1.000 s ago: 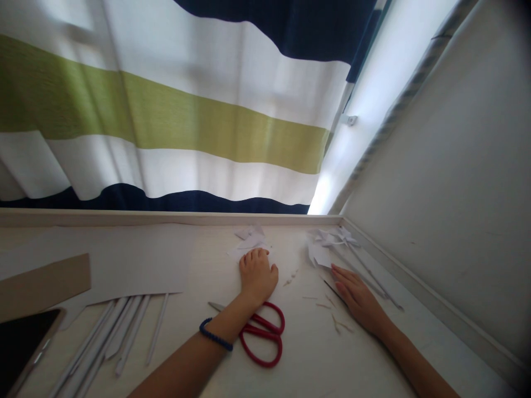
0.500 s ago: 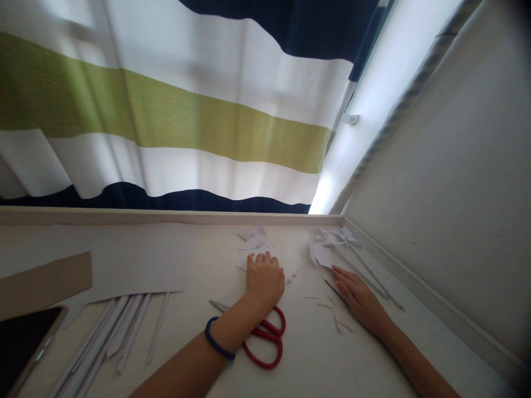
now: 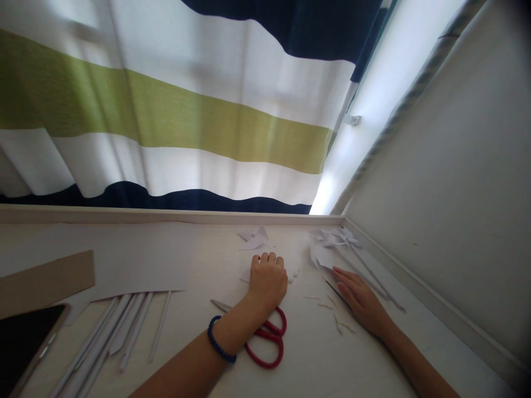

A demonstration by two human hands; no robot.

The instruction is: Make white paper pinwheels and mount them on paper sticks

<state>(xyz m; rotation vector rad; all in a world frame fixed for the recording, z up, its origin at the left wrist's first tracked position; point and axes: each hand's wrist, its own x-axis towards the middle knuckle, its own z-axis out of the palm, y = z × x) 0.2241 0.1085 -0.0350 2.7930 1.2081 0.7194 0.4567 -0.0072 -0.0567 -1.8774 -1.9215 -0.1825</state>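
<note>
The left hand [image 3: 268, 279] bends over a white paper piece [image 3: 245, 270] on the worktop [image 3: 319, 359], fingers curled; I can't tell whether its grip is closed on it. Red-handled scissors [image 3: 269, 334] lie beneath that forearm, and a folded paper shape [image 3: 256, 237] sits beyond the knuckles. The right hand [image 3: 360, 301] lies low, fingers straight, beside loose paper [image 3: 324, 256] and a thin dark tip [image 3: 331, 286]; its grip I can't make out either.

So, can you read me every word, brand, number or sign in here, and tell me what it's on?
None readable: no lettering shows on the scissors, folded paper piece, cardboard, dark-screened device or curtain.
Small white fitting: any marking is too small to read.
</note>
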